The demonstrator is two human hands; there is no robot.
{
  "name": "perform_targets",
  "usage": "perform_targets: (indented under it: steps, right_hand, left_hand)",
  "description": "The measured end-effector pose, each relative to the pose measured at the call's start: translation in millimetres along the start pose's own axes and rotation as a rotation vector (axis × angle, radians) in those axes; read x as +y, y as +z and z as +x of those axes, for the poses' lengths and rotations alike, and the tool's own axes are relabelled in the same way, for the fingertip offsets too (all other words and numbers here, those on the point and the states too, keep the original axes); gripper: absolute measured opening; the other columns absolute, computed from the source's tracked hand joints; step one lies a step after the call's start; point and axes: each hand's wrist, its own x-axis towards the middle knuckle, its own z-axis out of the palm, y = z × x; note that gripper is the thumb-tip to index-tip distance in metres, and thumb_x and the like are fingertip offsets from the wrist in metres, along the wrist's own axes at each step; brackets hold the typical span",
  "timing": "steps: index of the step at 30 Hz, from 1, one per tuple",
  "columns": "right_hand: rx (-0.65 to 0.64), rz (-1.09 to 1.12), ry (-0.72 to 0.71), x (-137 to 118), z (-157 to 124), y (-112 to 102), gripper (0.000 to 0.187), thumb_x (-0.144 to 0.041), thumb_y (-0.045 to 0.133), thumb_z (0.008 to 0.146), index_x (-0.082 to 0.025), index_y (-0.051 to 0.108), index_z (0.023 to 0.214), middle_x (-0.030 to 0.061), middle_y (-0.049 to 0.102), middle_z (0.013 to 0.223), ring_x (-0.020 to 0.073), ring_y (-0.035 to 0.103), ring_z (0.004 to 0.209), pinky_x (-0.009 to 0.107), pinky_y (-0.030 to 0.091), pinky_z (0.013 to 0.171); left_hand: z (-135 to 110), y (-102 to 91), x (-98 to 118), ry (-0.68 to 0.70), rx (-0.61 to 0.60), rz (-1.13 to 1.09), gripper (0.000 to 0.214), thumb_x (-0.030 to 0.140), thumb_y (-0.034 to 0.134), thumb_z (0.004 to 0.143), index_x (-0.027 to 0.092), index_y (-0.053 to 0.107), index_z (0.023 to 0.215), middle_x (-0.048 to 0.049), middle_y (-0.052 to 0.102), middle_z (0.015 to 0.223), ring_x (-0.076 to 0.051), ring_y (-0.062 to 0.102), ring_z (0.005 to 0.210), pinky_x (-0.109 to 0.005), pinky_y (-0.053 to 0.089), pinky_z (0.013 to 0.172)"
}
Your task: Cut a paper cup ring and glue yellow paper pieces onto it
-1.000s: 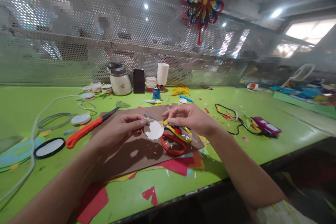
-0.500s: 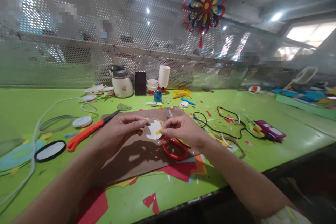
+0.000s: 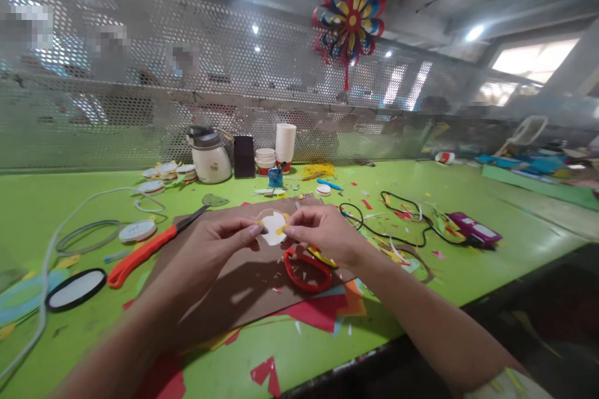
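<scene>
Between my two hands is a small round disc (image 3: 274, 235) with a white face and yellow bits at its edges. My left hand (image 3: 227, 240) pinches its left edge between thumb and forefinger. On the opposite edge, my right hand (image 3: 322, 234) is closed, thumb against forefinger, beside a yellow bit. Brown cardboard (image 3: 234, 299) lies beneath both hands. Red-handled scissors (image 3: 306, 280) rest on the cardboard just under my right hand, which partly hides them. A knife with an orange handle (image 3: 145, 255) lies to the left of my left forearm.
Behind stand a kettle (image 3: 211, 159), a phone (image 3: 244, 157), stacked paper cups (image 3: 285, 143) and a blue jar (image 3: 276, 177). A white cable (image 3: 51, 249) runs along the left. To the right lie a black cord (image 3: 402, 240) and a purple device (image 3: 475, 229). Paper scraps (image 3: 318, 310) are scattered about.
My left fingers now touch the disc's left edge, and the disc has tilted slightly. The whole view has shifted a little; the things on the table stay where they were.
</scene>
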Motion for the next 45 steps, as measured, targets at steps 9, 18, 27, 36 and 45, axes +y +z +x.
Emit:
perform_targets:
  steps: [9, 18, 27, 36, 45]
  right_hand:
    - [0.124, -0.321, -0.312, -17, -8, -21, 0.006, -0.022, 0.067, 0.081, -0.018, 0.066, 0.076, 0.004, 0.068, 0.083, 0.0158, 0.062, 0.074, 0.031, 0.051, 0.066]
    - [-0.141, -0.841, -0.632, -17, -9, -7, 0.012, -0.01, 0.068, 0.086, -0.019, 0.064, 0.078, 0.0072, 0.07, 0.1, 0.0201, 0.061, 0.1, 0.039, 0.045, 0.094]
    - [-0.173, -0.921, -0.562, -4, 2, -8, 0.012, -0.011, 0.066, 0.087, -0.017, 0.063, 0.077, 0.0079, 0.07, 0.094, 0.0197, 0.062, 0.093, 0.036, 0.047, 0.088]
    - [-0.158, -0.964, -0.528, -4, 3, -6, 0.009, -0.008, 0.065, 0.084, -0.013, 0.066, 0.077, 0.0079, 0.069, 0.084, 0.0196, 0.06, 0.083, 0.034, 0.046, 0.081]
    - [-0.091, -0.899, -0.509, -8, -1, -9, 0.008, -0.011, 0.067, 0.084, -0.014, 0.068, 0.077, 0.007, 0.07, 0.085, 0.0193, 0.06, 0.085, 0.034, 0.044, 0.083]
  left_hand:
    - [0, 0.0, 7, -0.054, -0.052, 0.051, 0.023, 0.044, 0.075, 0.076, 0.022, 0.08, 0.076, -0.0015, 0.07, 0.069, -0.015, 0.051, 0.062, -0.025, 0.039, 0.059]
    - [0, 16.9, 5, -0.178, -0.141, -0.007, 0.025, 0.046, 0.078, 0.07, 0.022, 0.081, 0.073, -0.002, 0.073, 0.064, -0.016, 0.056, 0.059, -0.024, 0.041, 0.053]
    - [-7, 24.1, 7, -0.272, -0.243, -0.173, 0.021, 0.042, 0.076, 0.075, 0.022, 0.079, 0.07, -0.0015, 0.073, 0.066, -0.017, 0.062, 0.063, -0.024, 0.047, 0.056]
    - [-4, 25.3, 8, -0.329, -0.235, -0.174, 0.019, 0.039, 0.079, 0.07, 0.021, 0.081, 0.074, -0.0045, 0.077, 0.07, -0.018, 0.065, 0.063, -0.024, 0.048, 0.056]
    - [-5, 25.7, 8, -0.317, -0.192, -0.196, 0.019, 0.036, 0.081, 0.066, 0.019, 0.081, 0.074, -0.0051, 0.076, 0.067, -0.018, 0.065, 0.061, -0.022, 0.048, 0.053]
